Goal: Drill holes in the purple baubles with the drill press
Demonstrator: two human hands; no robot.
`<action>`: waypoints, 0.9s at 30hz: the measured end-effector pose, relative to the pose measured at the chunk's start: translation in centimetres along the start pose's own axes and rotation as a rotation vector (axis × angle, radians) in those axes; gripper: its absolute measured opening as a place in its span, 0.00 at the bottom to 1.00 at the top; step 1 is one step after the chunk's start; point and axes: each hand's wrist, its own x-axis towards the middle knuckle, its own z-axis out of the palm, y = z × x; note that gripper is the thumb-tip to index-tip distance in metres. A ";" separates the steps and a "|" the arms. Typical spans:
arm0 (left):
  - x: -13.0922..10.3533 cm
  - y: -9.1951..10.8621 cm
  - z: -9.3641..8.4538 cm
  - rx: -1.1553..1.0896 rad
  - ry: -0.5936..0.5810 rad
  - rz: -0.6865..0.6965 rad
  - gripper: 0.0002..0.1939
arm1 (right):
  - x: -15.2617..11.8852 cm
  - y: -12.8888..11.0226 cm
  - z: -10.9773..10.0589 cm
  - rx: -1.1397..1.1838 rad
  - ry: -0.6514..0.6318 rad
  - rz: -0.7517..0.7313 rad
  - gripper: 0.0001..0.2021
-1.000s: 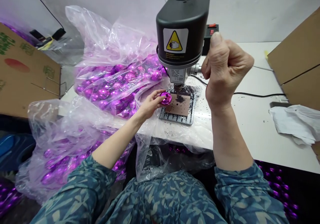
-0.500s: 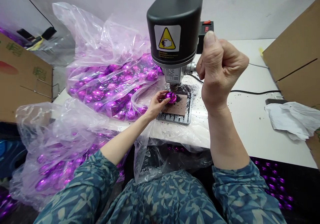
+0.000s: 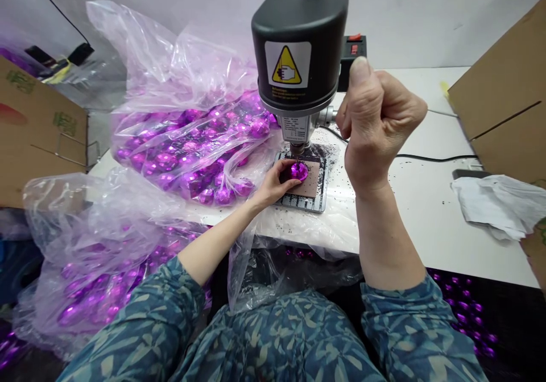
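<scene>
My left hand [image 3: 278, 182] pinches a shiny purple faceted ball [image 3: 299, 171] between thumb and fingers. The ball sits on a brown square board [image 3: 309, 189] over the metal base plate [image 3: 322, 203] of a small bench drill press [image 3: 298, 46]. Directly above it is the drill chuck [image 3: 297, 148]; whether the bit touches the ball I cannot make out. My right hand [image 3: 375, 120] is closed in a fist at the feed handle on the drill press's right side. The fist covers most of that handle, leaving only its silver hub [image 3: 326, 116] in sight.
Clear plastic bags [image 3: 187, 160] full of purple balls lie left of the drill press and hang over the table edge. Dark shavings surround the base plate. Cardboard boxes [image 3: 503, 81] flank both sides. A white cloth [image 3: 497, 203] and a black cable [image 3: 435, 157] lie right.
My left hand has shifted slightly right with the purple ball, bringing it more squarely beneath the chuck. The right fist stays nearly where it was at the handle.
</scene>
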 end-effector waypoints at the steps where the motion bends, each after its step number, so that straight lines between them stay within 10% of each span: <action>1: 0.0 0.0 0.0 0.001 0.001 0.001 0.34 | -0.2 0.1 0.0 -0.004 0.000 -0.016 0.33; 27: 0.0 -0.2 -0.2 0.015 -0.009 0.045 0.33 | -4.3 2.7 -0.7 0.087 0.005 -0.419 0.21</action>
